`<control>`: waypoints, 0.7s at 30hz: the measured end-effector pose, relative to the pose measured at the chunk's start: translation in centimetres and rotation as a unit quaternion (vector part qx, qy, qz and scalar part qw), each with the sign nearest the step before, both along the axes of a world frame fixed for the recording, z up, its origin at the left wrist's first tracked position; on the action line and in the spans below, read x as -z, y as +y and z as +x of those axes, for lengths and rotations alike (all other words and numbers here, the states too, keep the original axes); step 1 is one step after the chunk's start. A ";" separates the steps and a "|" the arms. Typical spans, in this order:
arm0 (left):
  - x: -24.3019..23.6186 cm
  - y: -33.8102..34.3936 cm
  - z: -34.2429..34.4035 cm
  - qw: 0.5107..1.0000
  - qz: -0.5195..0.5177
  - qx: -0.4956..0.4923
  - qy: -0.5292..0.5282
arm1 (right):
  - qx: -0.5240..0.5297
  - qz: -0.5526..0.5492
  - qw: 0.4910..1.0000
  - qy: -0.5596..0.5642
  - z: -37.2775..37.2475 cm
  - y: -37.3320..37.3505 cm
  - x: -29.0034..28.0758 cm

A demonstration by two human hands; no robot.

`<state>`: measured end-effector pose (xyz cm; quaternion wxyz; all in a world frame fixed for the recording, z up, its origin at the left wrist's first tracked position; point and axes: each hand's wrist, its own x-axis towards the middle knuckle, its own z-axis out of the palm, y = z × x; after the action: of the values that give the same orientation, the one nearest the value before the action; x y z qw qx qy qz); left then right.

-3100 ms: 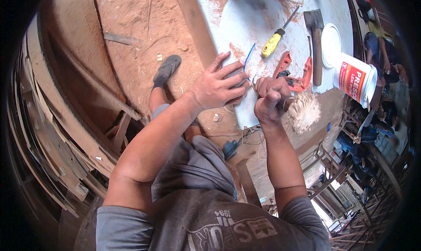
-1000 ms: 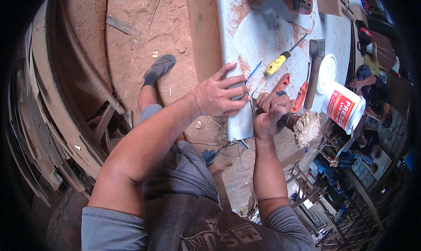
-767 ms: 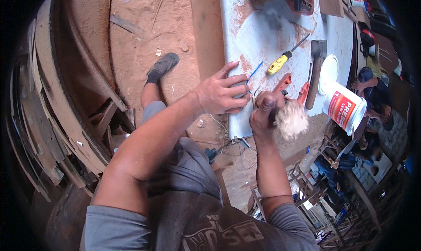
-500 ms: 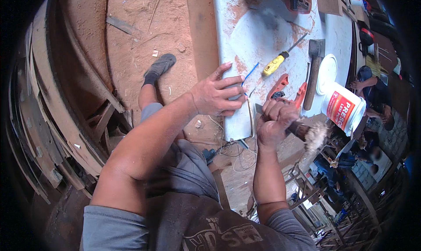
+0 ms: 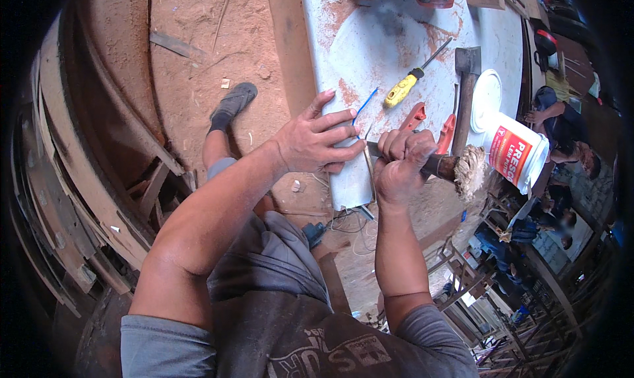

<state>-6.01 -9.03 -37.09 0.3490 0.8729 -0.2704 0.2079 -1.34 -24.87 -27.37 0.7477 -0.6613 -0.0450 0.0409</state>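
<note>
My right hand [image 5: 401, 163] is wrapped round a chisel with a dark handle [image 5: 441, 166] and a pale, frayed butt end [image 5: 470, 173]. Its metal blade [image 5: 373, 148] points left, close to my left fingertips at the table's edge. Spread over the corner of the whitish worktable [image 5: 353, 186], my left hand [image 5: 317, 140] has its thumb apart and fingers stretched out. What lies under those fingers is hidden. A thin blue strip [image 5: 366, 106] sticks up beside them. Just beyond my right hand are two orange-red handles [image 5: 446, 132] [image 5: 413, 116], partly covered.
On the dusty table lie a yellow-handled screwdriver [image 5: 401, 91] and a hammer [image 5: 466, 94]. A white bucket [image 5: 538, 157] and its round lid [image 5: 487, 97] are to the right. Curved boards [image 5: 86, 147] stack up at left. Cables [image 5: 353, 223] hang below the table; people [image 5: 561, 124] sit far right.
The whole view has shifted slightly. My right hand has brought the chisel blade nearer to my left fingertips. My left hand stays on the table corner.
</note>
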 end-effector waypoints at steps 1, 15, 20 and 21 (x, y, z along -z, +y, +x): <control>0.1 0.0 0.1 1.000 -0.003 -0.002 -0.006 | -0.003 -0.007 1.000 -0.005 0.0 0.0 0.0; -0.1 0.4 0.3 0.999 -0.046 0.017 -0.008 | -0.016 -0.151 0.987 -0.059 -0.9 0.4 0.6; -0.3 0.4 0.3 0.999 -0.045 0.015 -0.014 | -0.035 -0.226 0.967 -0.114 -1.5 -0.4 1.6; -0.3 0.4 0.3 0.999 -0.041 0.013 -0.015 | -0.040 -0.234 0.964 -0.116 -1.4 -0.6 1.8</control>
<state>-5.70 -8.59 -36.74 0.3836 0.8507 -0.2785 0.2274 -2.79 -25.43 -29.17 0.5591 -0.8159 -0.1473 0.0035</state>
